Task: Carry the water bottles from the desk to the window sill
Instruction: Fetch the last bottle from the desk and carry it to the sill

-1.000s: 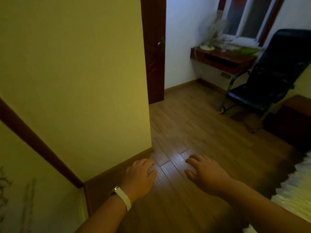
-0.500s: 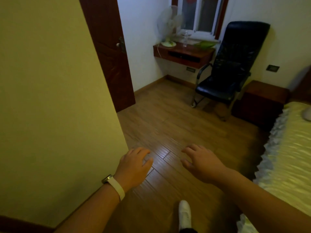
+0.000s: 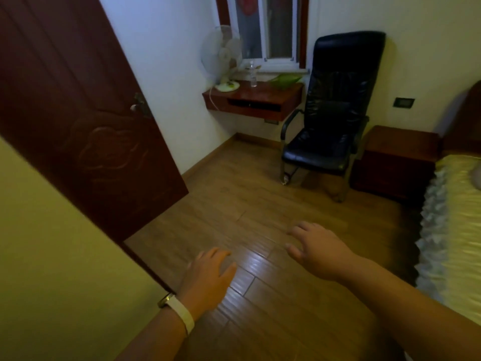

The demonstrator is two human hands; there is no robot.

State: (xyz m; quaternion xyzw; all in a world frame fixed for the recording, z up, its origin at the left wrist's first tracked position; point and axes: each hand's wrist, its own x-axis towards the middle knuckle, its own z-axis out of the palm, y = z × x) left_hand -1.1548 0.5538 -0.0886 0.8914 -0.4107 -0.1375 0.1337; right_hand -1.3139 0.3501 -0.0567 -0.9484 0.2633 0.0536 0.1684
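Desk (image 3: 263,97) bears 1 bottle (image 3: 252,75) far beyond left hand (image 3: 208,278), right hand (image 3: 321,254).

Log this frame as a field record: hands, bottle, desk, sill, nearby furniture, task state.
left hand: open, holds nothing
right hand: open, holds nothing
water bottle: one visible, upright on the desk, between fan and green item
desk: wall-mounted, below the window
window sill: just behind the desk top
chair: black, right of the desk
task state: bottle not yet picked up
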